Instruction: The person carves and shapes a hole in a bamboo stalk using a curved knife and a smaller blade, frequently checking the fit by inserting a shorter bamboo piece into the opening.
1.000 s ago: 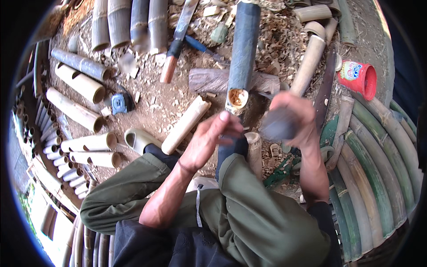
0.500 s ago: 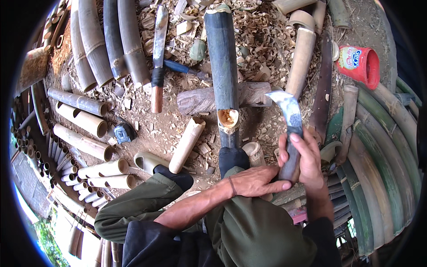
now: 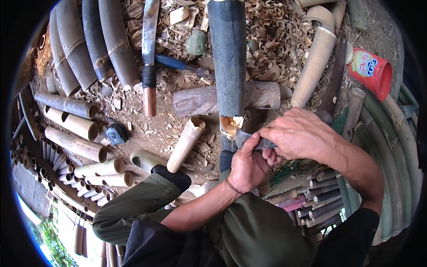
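Observation:
A dark bamboo tube (image 3: 227, 58) points away from me, propped across a short log (image 3: 195, 100), with a pale carved opening at its near end. Right at that opening is the curved knife (image 3: 242, 138), its blade tip close to the cut edge; I cannot tell if it touches. My right hand (image 3: 302, 133) is closed over the knife from the right, covering most of its handle. From below, my left hand (image 3: 249, 170) is closed too, its thumb pressed along the blade and its fingers curled under.
Left of the tube lie a machete (image 3: 149, 84), a blue-handled tool (image 3: 171, 62), a tape measure (image 3: 117, 134) and a pale bamboo piece (image 3: 187, 144). A red tin (image 3: 370, 73) lies on its side at right. Shavings (image 3: 275, 40) cover the far ground; bamboo lengths (image 3: 76, 122) flank both sides.
The curved knife has swung left and down to the tube's opening. My right hand has turned over it, and my left hand has moved from the handle's butt to the blade end.

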`<state>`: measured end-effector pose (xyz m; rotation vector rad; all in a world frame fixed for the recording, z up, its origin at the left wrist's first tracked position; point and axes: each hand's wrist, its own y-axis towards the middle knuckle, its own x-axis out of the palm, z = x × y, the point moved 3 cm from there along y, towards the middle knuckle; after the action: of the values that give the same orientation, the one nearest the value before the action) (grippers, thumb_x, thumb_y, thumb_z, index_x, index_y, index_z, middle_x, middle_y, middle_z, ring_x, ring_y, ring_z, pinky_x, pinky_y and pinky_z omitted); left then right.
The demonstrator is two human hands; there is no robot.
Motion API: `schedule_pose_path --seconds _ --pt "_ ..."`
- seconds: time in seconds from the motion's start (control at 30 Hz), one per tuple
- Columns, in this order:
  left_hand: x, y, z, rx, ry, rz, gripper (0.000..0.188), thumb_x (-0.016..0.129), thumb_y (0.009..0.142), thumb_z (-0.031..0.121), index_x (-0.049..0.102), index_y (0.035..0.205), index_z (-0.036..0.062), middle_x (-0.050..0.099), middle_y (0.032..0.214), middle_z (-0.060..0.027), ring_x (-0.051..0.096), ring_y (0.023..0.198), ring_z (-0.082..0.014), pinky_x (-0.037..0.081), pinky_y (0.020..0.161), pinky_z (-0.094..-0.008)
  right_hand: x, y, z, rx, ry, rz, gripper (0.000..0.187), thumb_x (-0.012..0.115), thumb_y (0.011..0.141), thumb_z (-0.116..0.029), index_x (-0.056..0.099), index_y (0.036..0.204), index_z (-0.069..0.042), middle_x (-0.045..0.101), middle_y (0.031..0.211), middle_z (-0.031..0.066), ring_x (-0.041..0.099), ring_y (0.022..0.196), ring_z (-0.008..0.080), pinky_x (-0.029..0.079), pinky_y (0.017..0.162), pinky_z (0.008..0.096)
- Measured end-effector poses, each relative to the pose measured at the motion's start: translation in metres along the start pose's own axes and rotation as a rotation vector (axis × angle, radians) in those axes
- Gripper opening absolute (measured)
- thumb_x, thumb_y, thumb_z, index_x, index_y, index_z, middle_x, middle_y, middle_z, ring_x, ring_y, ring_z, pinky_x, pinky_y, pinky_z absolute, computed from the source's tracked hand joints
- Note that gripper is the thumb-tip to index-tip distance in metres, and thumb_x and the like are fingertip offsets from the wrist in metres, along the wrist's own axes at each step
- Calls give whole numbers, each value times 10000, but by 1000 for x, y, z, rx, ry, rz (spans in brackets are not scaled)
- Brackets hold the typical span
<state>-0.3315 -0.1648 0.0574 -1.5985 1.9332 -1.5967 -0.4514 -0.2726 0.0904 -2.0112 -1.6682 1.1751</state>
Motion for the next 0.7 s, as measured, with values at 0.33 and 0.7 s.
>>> schedule_pose_path --seconds 0.33,0.7 --pt "-6 -25 41 86 991 348 355 476 972 246 651 885 -50 589 596 -87 555 496 -163 432 471 -286 96 -6 -29 215 663 433 366 681 779 -124 598 1132 -77 698 914 125 689 826 327 562 681 413" --pt "-12 -28 83 314 2112 31 303 469 904 164 560 706 -48 548 613 -285 588 543 -415 462 495 -454 145 30 -84 418 903 863 400 709 787 -97 590 1150 18 670 901 223 675 826 403 543 699 438"
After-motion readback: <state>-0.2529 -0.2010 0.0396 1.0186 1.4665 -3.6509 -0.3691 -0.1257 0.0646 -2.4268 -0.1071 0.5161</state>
